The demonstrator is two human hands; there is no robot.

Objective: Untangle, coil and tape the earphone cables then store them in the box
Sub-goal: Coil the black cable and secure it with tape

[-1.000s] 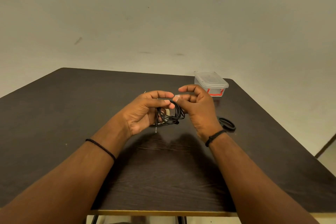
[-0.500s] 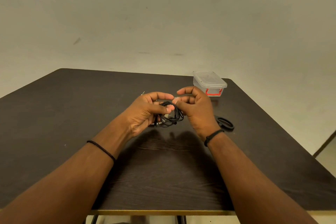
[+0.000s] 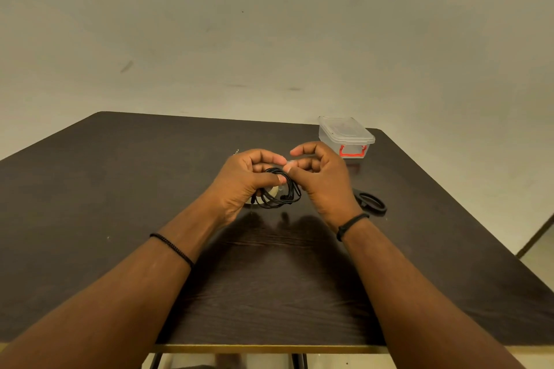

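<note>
A coiled black earphone cable (image 3: 280, 193) hangs above the middle of the dark table (image 3: 120, 189). My left hand (image 3: 242, 183) grips the coil, thumb pressed on its top. My right hand (image 3: 322, 180) pinches a small clear piece of tape (image 3: 290, 162) against the top of the coil with thumb and fingers. A pale tape roll (image 3: 274, 190) shows partly behind the coil, mostly hidden. The clear plastic box (image 3: 344, 136) with a red latch stands shut at the far right of the table.
Another black coiled cable (image 3: 370, 202) lies on the table just right of my right wrist. A small metal plug tip (image 3: 236, 152) pokes out beyond my left hand. The table's near edge (image 3: 269, 348) runs below my forearms.
Both hands stayed together around the coil; the coil has turned slightly in my left hand and the fingers of my right hand have shifted at its top.
</note>
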